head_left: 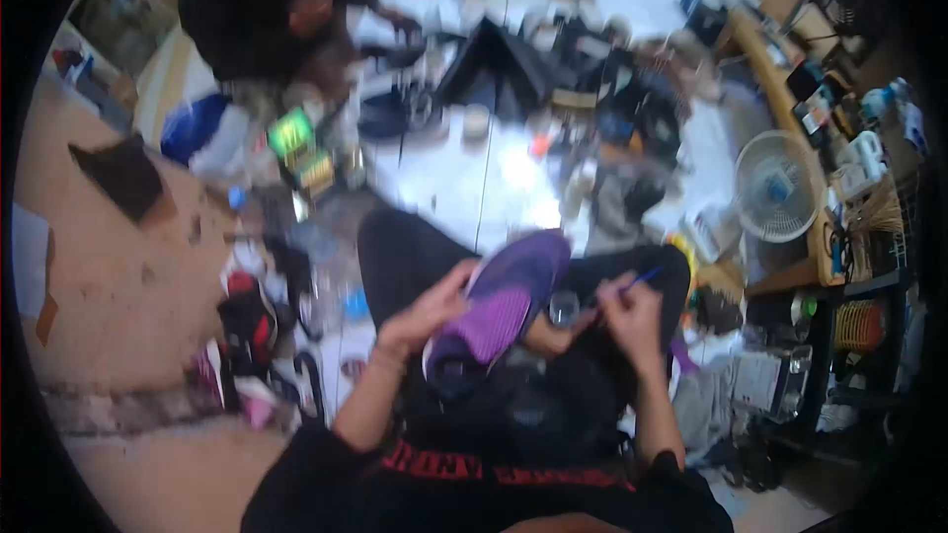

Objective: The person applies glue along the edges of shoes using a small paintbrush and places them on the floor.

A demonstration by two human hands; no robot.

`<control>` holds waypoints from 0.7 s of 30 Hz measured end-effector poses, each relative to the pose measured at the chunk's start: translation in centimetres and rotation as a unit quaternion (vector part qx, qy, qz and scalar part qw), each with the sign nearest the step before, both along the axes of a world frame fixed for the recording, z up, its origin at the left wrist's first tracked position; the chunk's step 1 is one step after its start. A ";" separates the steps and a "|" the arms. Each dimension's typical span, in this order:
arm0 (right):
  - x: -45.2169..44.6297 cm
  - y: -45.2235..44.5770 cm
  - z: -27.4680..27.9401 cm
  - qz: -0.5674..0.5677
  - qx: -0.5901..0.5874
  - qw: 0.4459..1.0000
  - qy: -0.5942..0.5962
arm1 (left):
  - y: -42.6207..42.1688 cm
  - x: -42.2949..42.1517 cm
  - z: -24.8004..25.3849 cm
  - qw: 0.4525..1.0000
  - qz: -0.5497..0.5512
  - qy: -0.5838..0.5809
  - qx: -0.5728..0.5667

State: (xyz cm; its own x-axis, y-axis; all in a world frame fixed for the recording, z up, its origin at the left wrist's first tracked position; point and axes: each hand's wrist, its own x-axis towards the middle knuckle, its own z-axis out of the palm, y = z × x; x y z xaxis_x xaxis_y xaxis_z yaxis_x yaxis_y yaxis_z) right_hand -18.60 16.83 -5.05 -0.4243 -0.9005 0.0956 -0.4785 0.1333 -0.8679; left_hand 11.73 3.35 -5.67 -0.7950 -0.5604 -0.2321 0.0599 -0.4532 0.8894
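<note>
A purple shoe (504, 306) is tilted over my lap, its toe pointing up and away. My left hand (434, 311) grips it along its left side. In my right hand (632, 314), closed fingers pinch a thin blue stick-like tool (644, 276), whose exact kind I cannot make out. Between the shoe and my right hand is a small clear cup (564, 309), near my right leg. The picture is blurred, so the fingertips lack detail.
A co-worker in dark clothing (267, 15) is at the upper left. Shoes (247, 321) lie on the left. Ahead stands a black folded piece (494, 69) amid clutter. On the right are a white basket (778, 188) and a wooden bench edge (775, 89).
</note>
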 end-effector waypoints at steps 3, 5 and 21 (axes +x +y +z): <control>-3.0 0.7 1.1 -0.059 -0.118 0.975 -0.176 | 0.1 -1.1 4.1 0.999 -0.005 0.026 0.037; -3.0 0.4 3.9 -0.104 -0.234 0.958 -0.131 | -0.4 -2.2 4.9 0.999 -0.027 0.037 0.013; 4.2 -5.4 9.9 0.111 -0.378 0.919 0.013 | 1.5 -4.6 8.6 0.997 -0.040 0.061 0.027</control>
